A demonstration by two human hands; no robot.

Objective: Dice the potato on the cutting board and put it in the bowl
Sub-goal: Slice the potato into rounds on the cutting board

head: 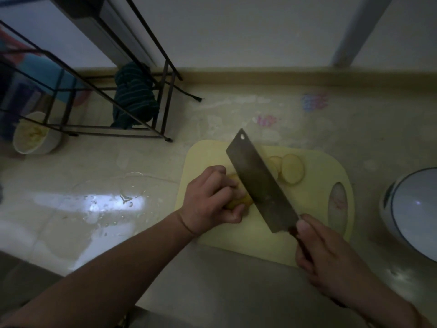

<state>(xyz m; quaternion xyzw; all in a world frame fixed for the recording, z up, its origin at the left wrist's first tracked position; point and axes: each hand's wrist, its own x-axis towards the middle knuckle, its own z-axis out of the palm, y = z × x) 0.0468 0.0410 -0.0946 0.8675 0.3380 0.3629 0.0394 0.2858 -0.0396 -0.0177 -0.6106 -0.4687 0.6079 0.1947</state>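
Observation:
A pale yellow cutting board (314,204) lies on the counter in the middle right. My left hand (210,197) grips a peeled yellow potato (238,198) on the board, fingers curled over it. My right hand (331,261) grips the dark handle of a cleaver (257,181), whose wide blade stands against the potato's right side. Several round potato slices (292,169) lie overlapping on the board behind the blade. A white bowl (416,209) with a dark rim stands at the right edge, partly out of frame.
A black wire rack (113,95) stands at the back left with a dark striped cloth (133,95) hanging on it. A white bowl of pale food (33,136) sits beneath it. A puddle of water (113,202) spreads left of the board. The wall runs behind.

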